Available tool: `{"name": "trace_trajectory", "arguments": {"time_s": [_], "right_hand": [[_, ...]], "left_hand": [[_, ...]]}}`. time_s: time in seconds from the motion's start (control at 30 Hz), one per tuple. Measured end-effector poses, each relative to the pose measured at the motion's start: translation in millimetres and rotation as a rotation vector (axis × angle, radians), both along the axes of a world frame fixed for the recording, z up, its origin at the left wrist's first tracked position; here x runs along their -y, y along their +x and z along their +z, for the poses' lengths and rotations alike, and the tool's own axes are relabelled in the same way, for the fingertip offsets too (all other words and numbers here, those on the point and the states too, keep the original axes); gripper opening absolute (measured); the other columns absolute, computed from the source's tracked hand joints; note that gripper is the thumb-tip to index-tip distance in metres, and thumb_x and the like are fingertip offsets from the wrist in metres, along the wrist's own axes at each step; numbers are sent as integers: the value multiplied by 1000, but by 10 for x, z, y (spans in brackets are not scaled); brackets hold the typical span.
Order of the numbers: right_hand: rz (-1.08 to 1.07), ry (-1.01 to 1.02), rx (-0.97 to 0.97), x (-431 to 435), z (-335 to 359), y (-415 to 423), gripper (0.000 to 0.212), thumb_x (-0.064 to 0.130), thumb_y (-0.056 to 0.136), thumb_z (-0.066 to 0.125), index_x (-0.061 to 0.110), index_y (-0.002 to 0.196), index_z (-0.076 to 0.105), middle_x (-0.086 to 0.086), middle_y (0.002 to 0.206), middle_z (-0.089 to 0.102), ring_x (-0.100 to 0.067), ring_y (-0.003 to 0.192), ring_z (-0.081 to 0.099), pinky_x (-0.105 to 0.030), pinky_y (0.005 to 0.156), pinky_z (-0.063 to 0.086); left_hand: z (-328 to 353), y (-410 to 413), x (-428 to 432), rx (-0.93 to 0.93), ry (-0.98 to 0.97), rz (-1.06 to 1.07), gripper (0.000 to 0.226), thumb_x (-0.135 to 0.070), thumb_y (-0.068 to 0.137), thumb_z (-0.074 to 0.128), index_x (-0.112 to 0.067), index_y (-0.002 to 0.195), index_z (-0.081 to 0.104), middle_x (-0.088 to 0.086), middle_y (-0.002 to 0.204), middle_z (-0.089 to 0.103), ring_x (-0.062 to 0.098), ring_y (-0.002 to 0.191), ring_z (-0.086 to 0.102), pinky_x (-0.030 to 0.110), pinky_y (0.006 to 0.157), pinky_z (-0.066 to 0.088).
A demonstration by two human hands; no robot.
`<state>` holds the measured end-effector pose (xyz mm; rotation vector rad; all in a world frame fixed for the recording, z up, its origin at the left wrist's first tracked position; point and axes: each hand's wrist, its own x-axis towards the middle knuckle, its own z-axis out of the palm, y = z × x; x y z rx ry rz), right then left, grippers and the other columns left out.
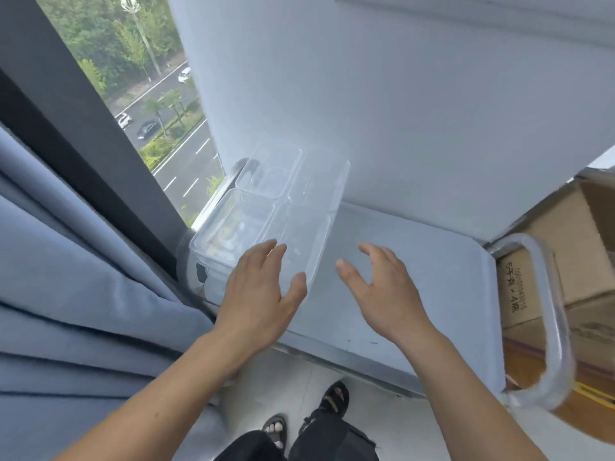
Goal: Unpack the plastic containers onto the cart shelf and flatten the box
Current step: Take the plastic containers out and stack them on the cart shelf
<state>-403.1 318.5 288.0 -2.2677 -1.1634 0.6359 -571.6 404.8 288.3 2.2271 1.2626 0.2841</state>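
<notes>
On the cart shelf (416,267), plastic containers (253,214) crowd the left end, likely saving room; left hand (263,294) and right hand (382,287) hover released, empty.

The clear rectangular plastic containers (263,207) overlap so transparently that their number cannot be counted. The left hand (259,294) covers their near edge, and contact is uncertain. The brown cardboard box (565,254) is cut by the right edge and partly hidden behind the blurred curved metal cart handle (554,314). Its print is too small to read.
</notes>
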Motion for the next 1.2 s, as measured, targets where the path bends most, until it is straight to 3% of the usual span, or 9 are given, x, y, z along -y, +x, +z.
{"name": "trace_trajectory", "arguments": {"time_s": [0.2, 0.43, 0.53, 0.67, 0.8, 0.93, 1.2], "right_hand": [[-144, 15, -43, 762, 71, -195, 64, 59, 94, 43, 23, 147, 39, 13, 151, 37, -5, 141, 29, -20, 108, 23], [-362, 89, -59, 1757, 163, -47, 74, 69, 83, 34, 28, 144, 43, 17, 148, 39, 1, 136, 30, -20, 111, 23], [-404, 130, -45, 2176, 207, 87, 71, 69, 85, 33, 31, 144, 43, 25, 143, 35, 7, 134, 27, -19, 111, 22], [-436, 131, -7, 2847, 279, 356, 73, 71, 83, 29, 34, 145, 39, 26, 143, 30, 10, 131, 21, -17, 107, 19], [-481, 119, 15, 3553, 370, 690, 74, 70, 85, 27, 31, 147, 38, 21, 150, 31, 3, 139, 21, -23, 114, 23], [-537, 116, 41, 4139, 388, 988, 70, 67, 88, 29, 30, 147, 39, 19, 151, 32, 1, 140, 23, -24, 114, 24], [-571, 125, 27, 4592, 320, 1472, 70, 70, 92, 33, 28, 147, 41, 19, 151, 34, 2, 140, 24, -22, 113, 26]], "left_hand": [[94, 105, 336, 105, -74, -181, 59, -43, 98, 48, -18, 150, 37, -5, 159, 28, 9, 146, 19, 28, 119, 18], [251, 557, 917, 127, -41, -421, 61, -48, 97, 47, -20, 150, 35, -9, 158, 28, 5, 143, 21, 15, 108, 14], [341, 817, 1237, 106, -28, -488, 59, -46, 97, 47, -21, 150, 35, -11, 158, 26, 9, 142, 28, 21, 113, 22], [441, 1254, 1869, 106, 6, -596, 69, -59, 90, 40, -21, 147, 40, -10, 157, 30, 10, 140, 32, 38, 111, 36], [455, 1729, 2581, 92, 29, -688, 68, -58, 90, 38, -23, 148, 39, -10, 157, 31, 7, 142, 26, 37, 114, 34], [495, 2128, 3145, 152, 34, -778, 62, -56, 93, 41, -26, 147, 41, -13, 154, 33, 1, 137, 26, 37, 108, 41], [435, 2649, 3534, 140, -5, -827, 56, -51, 96, 44, -29, 147, 40, -15, 154, 31, 6, 138, 29, 40, 106, 42]]}}
